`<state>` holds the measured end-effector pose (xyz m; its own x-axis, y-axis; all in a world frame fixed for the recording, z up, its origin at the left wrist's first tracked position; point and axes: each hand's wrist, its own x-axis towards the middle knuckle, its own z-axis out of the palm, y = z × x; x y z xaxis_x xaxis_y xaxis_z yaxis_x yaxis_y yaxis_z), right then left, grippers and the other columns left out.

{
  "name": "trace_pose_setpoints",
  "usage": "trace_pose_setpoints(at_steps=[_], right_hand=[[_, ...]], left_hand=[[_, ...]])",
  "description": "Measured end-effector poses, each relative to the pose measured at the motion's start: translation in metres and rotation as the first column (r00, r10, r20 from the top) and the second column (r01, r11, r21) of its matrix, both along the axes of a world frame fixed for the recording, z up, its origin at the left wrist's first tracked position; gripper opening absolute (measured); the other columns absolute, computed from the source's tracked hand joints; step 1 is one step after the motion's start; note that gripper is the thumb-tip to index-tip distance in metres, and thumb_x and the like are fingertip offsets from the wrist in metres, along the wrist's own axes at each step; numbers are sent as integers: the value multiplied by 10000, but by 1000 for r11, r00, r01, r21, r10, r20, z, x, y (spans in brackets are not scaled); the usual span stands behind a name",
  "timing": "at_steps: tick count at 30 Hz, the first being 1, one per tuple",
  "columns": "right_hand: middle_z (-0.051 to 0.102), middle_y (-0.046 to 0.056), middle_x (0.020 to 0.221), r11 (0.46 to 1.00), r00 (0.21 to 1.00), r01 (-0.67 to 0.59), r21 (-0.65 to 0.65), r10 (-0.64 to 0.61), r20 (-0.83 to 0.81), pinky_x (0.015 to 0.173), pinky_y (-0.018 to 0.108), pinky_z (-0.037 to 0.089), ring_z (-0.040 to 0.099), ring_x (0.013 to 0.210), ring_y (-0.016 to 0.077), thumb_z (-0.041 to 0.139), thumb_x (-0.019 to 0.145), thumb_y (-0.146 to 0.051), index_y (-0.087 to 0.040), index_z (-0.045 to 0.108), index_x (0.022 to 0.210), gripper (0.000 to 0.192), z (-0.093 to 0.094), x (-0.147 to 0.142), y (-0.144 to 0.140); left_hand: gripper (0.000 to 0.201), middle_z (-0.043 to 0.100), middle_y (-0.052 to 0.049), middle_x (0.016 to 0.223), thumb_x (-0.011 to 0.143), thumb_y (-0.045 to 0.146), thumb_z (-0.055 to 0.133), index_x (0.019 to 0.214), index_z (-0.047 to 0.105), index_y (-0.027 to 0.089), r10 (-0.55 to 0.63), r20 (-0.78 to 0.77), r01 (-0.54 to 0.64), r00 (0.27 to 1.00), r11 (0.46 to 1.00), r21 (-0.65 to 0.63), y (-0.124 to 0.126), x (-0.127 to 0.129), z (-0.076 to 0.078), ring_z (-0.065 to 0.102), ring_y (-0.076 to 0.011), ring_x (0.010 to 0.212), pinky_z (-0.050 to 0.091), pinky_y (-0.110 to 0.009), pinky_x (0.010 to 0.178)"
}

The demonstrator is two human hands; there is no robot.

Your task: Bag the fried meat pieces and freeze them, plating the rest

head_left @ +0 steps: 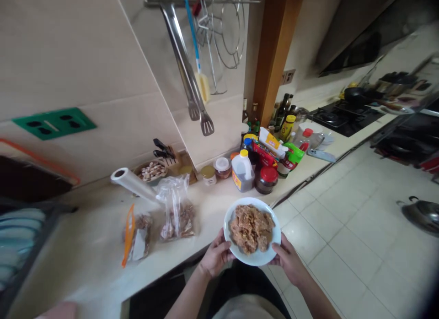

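A pale round plate (252,260) is held up in front of my body, just off the counter's front edge. Brown, crumbly food that looks like minced meat (252,227) is heaped on it. My left hand (218,254) grips the plate's left rim, thumb on top and fingers underneath. On the opposite rim, my right hand (285,258) holds it the same way. The plate looks roughly level. Fingers under the plate are partly hidden.
On the counter (99,259) lie a clear bag of dried pieces (178,218), an orange-edged bag (137,236) and a plastic-wrap roll (135,184). Jars and a white-handled jug (243,172) line the wall. Tongs (187,67) hang above; a stove (343,115) stands far right.
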<state>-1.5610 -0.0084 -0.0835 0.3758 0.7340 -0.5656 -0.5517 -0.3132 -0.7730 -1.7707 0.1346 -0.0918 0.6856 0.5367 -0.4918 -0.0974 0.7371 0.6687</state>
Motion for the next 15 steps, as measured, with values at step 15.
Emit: trace_pose_setpoints(at_steps=[15], right_hand=[[728, -10, 779, 992, 987, -116, 43, 120, -107, 627, 351, 551, 700, 686, 228, 788, 533, -336, -248, 519, 1117, 648, -64, -16, 115]], left_hand=[[617, 679, -52, 779, 632, 636, 706, 1019, 593, 168, 555, -361, -380, 749, 807, 452, 23, -82, -32, 692, -217, 710, 550, -365, 670]])
